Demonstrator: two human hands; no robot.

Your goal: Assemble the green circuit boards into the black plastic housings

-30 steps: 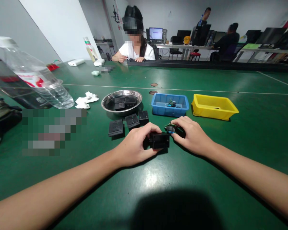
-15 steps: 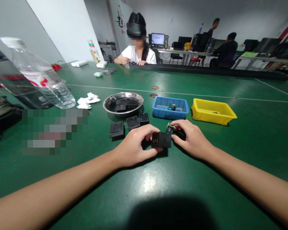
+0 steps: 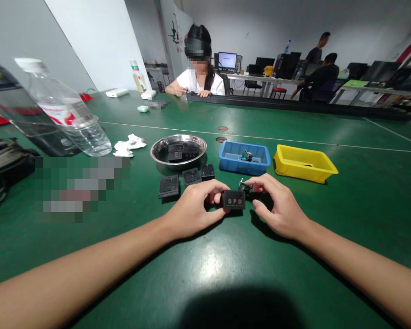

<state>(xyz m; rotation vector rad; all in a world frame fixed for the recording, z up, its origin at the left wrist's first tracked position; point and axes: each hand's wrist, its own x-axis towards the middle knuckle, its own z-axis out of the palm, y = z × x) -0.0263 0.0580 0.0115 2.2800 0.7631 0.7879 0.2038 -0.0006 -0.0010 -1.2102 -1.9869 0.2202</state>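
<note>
My left hand (image 3: 202,203) grips a small black plastic box (image 3: 234,200) between thumb and fingers, with the letters SPD facing me. Just behind the box's right end is a small circuit board (image 3: 245,186) with metal pins sticking up. Fingers of my right hand (image 3: 277,203) are on the board's right side, while its thumb stands a little apart. Whether part of the board sits inside the box is hidden. Several black boxes (image 3: 169,186) rest on the table beyond my left hand.
Behind the boxes stands a steel bowl (image 3: 154,157) holding black boxes. To its right are a blue bin (image 3: 243,167) with circuit boards and a yellow bin (image 3: 303,170). A plastic bottle (image 3: 66,114) and crumpled tissue (image 3: 128,145) are at left. A person (image 3: 198,82) sits across the green table.
The black box has turned so its SPD face points squarely at me. My right thumb has moved away from the circuit board. The view has shifted slightly.
</note>
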